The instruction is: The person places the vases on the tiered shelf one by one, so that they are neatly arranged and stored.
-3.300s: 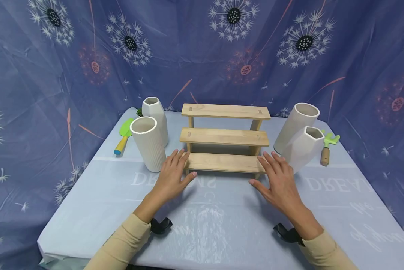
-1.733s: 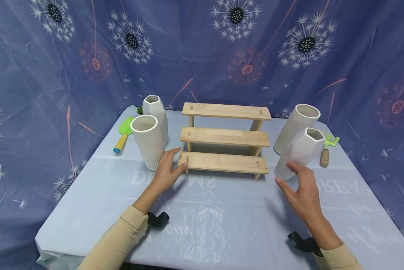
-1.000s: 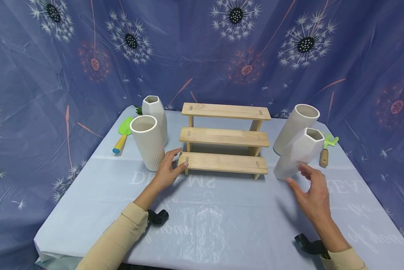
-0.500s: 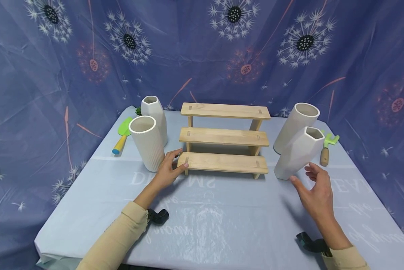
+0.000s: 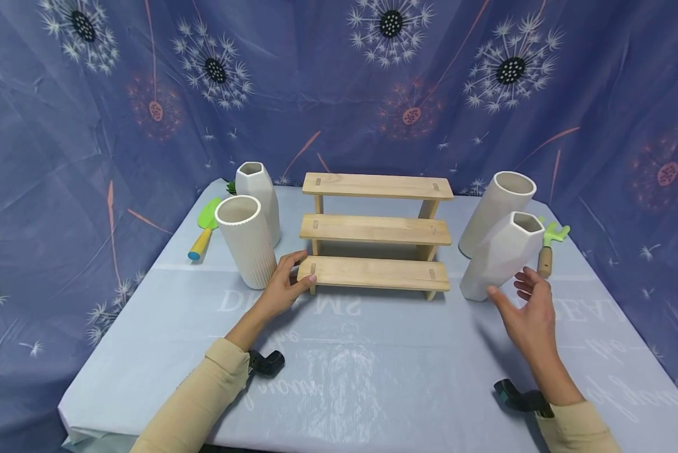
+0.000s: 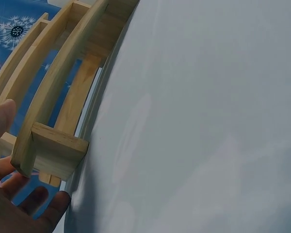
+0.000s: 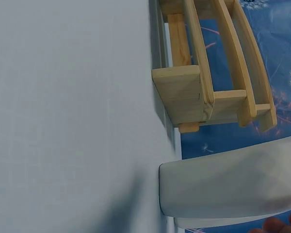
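Head view: wooden shelf (image 5: 375, 230) between the hands (image 5: 280, 292) (image 5: 528, 321), left one gripping its end

A yellow-handled green trowel (image 5: 205, 234) and a green hand fork (image 5: 546, 253) lie on the lettered tablecloth (image 5: 395, 377); a dandelion-print curtain (image 5: 316, 75) hangs behind.

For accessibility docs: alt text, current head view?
The left hand is at the left end of a three-tier wooden stand on a table; the right hand is beside a white faceted vase. A white cylindrical vase stands behind it; left of the stand are a ribbed vase and another faceted vase. A green trowel and fork lie outermost.
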A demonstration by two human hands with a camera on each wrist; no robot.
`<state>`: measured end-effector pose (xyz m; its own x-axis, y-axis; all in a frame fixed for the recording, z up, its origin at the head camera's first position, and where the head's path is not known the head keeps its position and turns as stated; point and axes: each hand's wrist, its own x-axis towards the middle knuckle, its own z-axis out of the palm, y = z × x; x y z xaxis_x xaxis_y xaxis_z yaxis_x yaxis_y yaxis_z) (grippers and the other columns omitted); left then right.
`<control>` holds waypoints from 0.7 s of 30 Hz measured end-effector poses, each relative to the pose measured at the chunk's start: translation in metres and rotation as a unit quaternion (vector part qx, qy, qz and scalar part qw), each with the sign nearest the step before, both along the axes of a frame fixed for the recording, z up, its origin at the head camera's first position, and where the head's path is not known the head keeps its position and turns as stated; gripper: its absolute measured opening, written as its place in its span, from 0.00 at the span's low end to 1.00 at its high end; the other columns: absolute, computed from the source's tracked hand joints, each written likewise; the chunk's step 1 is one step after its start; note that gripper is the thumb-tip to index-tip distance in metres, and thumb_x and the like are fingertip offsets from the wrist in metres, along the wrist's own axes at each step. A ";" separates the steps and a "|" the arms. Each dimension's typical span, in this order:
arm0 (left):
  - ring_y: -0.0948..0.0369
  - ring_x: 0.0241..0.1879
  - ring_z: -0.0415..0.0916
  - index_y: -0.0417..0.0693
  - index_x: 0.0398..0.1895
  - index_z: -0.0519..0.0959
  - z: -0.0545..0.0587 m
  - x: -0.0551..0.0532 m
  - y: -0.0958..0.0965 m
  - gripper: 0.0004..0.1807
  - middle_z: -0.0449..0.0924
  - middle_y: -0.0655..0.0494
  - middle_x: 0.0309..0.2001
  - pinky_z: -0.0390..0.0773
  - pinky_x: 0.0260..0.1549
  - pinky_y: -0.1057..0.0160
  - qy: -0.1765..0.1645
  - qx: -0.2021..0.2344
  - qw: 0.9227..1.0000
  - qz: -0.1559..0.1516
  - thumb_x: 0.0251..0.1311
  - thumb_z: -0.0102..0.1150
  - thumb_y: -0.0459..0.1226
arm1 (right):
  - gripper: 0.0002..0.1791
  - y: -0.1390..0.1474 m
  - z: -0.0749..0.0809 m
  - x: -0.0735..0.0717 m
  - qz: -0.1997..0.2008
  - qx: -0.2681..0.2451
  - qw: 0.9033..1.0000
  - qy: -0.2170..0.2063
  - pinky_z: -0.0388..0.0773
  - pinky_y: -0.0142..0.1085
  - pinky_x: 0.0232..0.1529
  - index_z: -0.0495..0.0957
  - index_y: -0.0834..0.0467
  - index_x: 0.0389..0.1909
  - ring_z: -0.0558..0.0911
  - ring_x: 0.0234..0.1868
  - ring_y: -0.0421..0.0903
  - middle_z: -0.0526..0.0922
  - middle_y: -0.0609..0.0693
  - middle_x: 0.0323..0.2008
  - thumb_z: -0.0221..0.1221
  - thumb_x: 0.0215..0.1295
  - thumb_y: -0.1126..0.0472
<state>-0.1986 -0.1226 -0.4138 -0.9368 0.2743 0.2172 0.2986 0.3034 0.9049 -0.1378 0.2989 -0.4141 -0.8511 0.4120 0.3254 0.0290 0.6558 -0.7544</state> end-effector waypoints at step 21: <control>0.38 0.64 0.57 0.28 0.68 0.54 0.000 -0.002 0.001 0.33 0.50 0.29 0.68 0.66 0.58 0.40 -0.028 0.004 1.000 -0.008 0.63 0.54 0.30 | 0.44 0.002 -0.004 -0.016 0.023 -0.059 0.997 -0.042 0.64 0.50 0.62 0.53 0.57 0.71 0.68 0.61 0.54 0.66 0.58 0.64 0.65 0.58 0.54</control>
